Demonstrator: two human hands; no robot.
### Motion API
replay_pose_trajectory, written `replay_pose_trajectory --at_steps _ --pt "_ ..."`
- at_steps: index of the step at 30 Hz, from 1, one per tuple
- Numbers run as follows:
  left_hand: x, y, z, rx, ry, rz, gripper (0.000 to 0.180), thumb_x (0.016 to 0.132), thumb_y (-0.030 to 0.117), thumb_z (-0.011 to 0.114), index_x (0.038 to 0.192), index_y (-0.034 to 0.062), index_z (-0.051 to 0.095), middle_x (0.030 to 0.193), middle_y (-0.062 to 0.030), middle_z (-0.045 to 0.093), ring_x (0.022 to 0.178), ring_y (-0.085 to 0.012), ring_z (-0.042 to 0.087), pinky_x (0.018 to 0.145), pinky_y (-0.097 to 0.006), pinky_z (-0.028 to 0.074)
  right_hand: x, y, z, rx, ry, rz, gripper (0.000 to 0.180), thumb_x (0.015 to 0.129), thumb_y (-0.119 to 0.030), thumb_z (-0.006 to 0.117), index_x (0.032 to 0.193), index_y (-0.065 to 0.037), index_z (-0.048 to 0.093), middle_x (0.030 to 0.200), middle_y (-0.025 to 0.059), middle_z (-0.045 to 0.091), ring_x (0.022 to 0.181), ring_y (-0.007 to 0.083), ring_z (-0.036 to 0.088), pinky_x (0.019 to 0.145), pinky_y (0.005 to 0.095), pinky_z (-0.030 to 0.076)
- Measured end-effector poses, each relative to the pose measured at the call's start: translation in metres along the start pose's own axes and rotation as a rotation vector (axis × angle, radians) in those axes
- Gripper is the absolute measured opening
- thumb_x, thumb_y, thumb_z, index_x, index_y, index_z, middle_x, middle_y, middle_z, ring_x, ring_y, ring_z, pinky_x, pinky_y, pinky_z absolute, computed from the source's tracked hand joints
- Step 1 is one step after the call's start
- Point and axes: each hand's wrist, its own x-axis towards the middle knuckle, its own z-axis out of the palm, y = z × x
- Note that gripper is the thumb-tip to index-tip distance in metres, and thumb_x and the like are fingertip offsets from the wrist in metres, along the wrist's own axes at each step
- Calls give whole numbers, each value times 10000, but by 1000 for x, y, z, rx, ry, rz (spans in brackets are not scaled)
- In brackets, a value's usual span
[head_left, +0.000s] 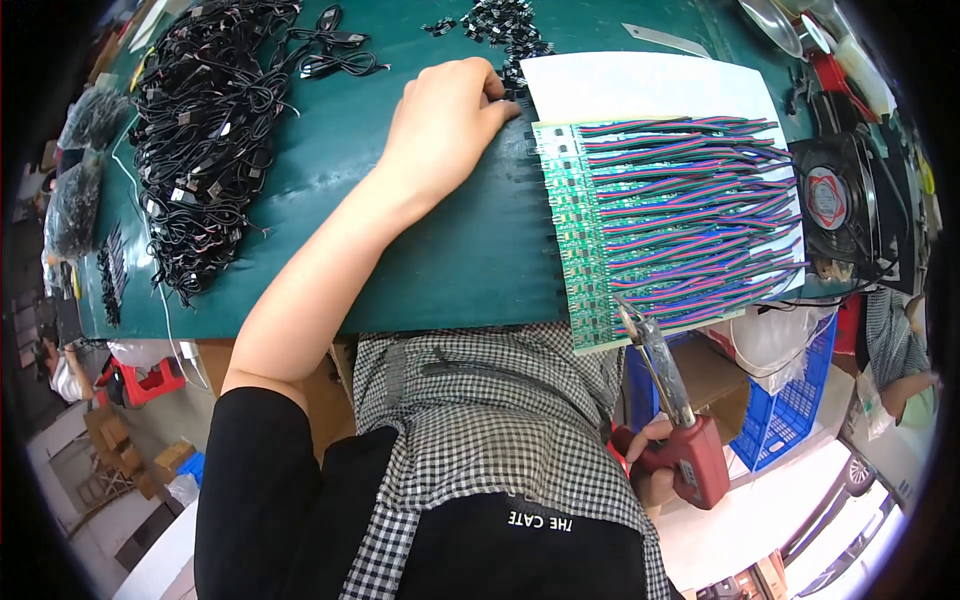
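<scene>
My left hand (445, 125) reaches over the green work surface with its fingers curled together. Its fingertips touch the near end of a pile of small black connectors (508, 25), beside the circuit board panel; what they pinch is too small to make out. My right hand (652, 470) grips the red handle of a soldering gun (690, 455). The gun's tip points up at the near corner of the green circuit board panel (580, 235). Rows of twisted red, green, blue and black wires (690, 215) run rightward from the panel, over a white sheet (650, 85).
A large heap of black cables (205, 150) covers the left of the table, with a few bundled cables (335, 45) beside it. Tweezers or a flat metal blade (665, 40) lie at the back. A black fan (835, 195) stands right. A blue crate (790, 400) sits below.
</scene>
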Motion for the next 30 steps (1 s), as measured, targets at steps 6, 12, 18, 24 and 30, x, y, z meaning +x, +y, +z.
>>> replay_pose_trajectory --at_steps 6,12,18,24,30 --pt "0 -10 -14 192 -5 259 155 805 142 576 822 -11 587 812 -182 603 810 -365 576 726 -427 456 0 -1 7 -39 129 -42 734 706 -667 598 974 10 505 728 72 517 528 108 486 548 221 364" --pt "-23 -8 -33 -442 -49 -96 135 849 81 573 896 -40 609 748 -62 621 650 -107 593 613 -214 477 -3 2 -5 66 31 -5 745 675 -604 672 1029 37 536 844 69 589 611 148 548 578 263 431" --pt "-88 38 -32 -1124 -457 -554 158 855 93 573 916 -45 621 770 -76 634 644 -102 602 609 -213 490 -6 7 -2 108 71 29 721 642 -601 702 959 32 562 757 87 625 593 136 583 561 226 427" --pt "-121 72 -29 -1133 -521 -631 151 840 -43 533 980 -66 584 842 -114 633 738 -142 630 677 -234 515 -3 -2 -9 -231 -38 10 666 701 -679 573 864 -35 622 718 6 629 573 118 558 552 255 424" --pt "-126 80 -7 -1080 -425 -500 131 828 -73 527 911 -4 453 826 -93 603 750 -149 631 680 -241 523 -25 20 -31 -469 -69 -52 682 733 -683 523 934 -39 626 738 34 626 607 208 581 572 310 447"
